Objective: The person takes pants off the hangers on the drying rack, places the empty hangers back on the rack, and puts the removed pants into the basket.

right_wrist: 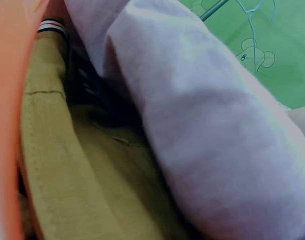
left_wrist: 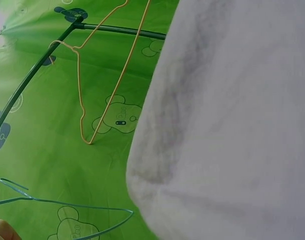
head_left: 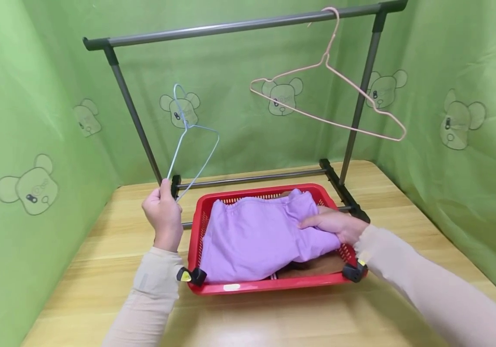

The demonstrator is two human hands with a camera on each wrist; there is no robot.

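My left hand (head_left: 165,214) holds a light blue wire hanger (head_left: 174,154) up by one end, to the left of the basket; its hook points upward. In the left wrist view the same blue hanger (left_wrist: 82,204) shows low down, beside a fingertip. With my right hand (head_left: 336,224) I grip the right side of a folded purple garment (head_left: 252,241), thumb on top and fingers hidden beneath. That garment lies in a red plastic basket (head_left: 274,284). Brown clothing (head_left: 317,266) lies under it, and the right wrist view shows this brown cloth (right_wrist: 67,150) with a striped band.
Behind the basket stands a grey metal clothes rack (head_left: 226,29) with black feet (head_left: 345,190). A pink hanger (head_left: 328,115) hangs from its bar at the right. Green curtains (head_left: 230,144) with bear heads surround the wooden table (head_left: 100,270).
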